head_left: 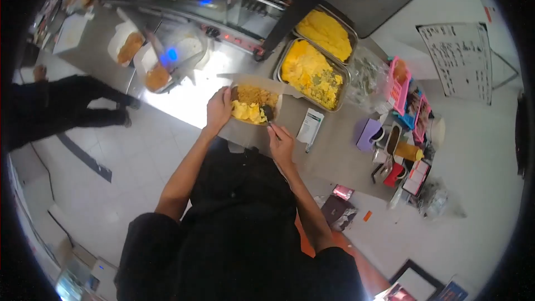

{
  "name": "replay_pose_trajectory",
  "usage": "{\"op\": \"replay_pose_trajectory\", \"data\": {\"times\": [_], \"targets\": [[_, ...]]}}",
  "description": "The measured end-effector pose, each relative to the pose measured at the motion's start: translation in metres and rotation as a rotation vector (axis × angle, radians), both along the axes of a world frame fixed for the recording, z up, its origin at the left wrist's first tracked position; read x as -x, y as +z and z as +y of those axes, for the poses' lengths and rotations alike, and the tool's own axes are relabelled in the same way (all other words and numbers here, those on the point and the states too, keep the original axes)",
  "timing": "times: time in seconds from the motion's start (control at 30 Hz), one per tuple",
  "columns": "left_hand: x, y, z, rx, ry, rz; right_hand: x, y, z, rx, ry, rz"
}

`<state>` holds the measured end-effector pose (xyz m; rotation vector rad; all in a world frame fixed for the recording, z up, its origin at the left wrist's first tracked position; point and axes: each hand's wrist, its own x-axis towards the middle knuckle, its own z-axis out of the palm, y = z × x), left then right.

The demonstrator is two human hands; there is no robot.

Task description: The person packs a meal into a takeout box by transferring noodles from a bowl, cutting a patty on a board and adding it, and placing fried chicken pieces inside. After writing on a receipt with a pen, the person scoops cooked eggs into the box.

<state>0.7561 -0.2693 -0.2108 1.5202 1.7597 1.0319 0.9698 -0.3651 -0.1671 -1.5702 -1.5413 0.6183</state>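
A paper food box (280, 102) holding brown rice-like food (256, 94) and yellow egg-like food (245, 112) rests on the counter in front of me. My left hand (219, 110) grips the box's left side, fingers closed on its edge. In my right hand (281, 144) is the handle of a dark spoon (268, 112), its head at the box's lower right over the food. Up and to the right, a metal tray (317, 100) contains yellow food with greenish bits, beside another tray (354, 42) of yellow food.
Open boxes with browned food (156, 78) sit at the counter's left. A white packet (310, 128) and pen lie right of my right hand. Pink baskets (397, 90), a purple box (368, 135) and a yellow bottle (409, 151) stand farther right. Another person (67, 106) stands at left.
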Motion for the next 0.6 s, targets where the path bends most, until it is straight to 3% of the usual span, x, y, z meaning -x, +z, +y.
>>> {"op": "replay_pose_trajectory", "data": {"times": [0.17, 0.23, 0.37, 0.43, 0.6], "targets": [[0.001, 0.0, 0.002, 0.047, -0.071, 0.065, 0.002, 0.01, 0.004, 0.003, -0.081, 0.061], [-0.003, 0.002, 0.003, 0.024, -0.087, 0.094, 0.002, 0.009, 0.005, -0.029, -0.005, -0.064], [-0.003, 0.001, 0.006, -0.016, -0.082, 0.019, 0.003, 0.01, -0.001, -0.126, -0.074, -0.056], [-0.003, 0.0, 0.002, -0.003, -0.094, 0.025, -0.002, 0.001, -0.007, -0.129, 0.084, -0.341], [-0.001, -0.002, 0.005, -0.009, -0.087, 0.06, 0.0, 0.003, -0.018, -0.148, -0.022, -0.284]]}}
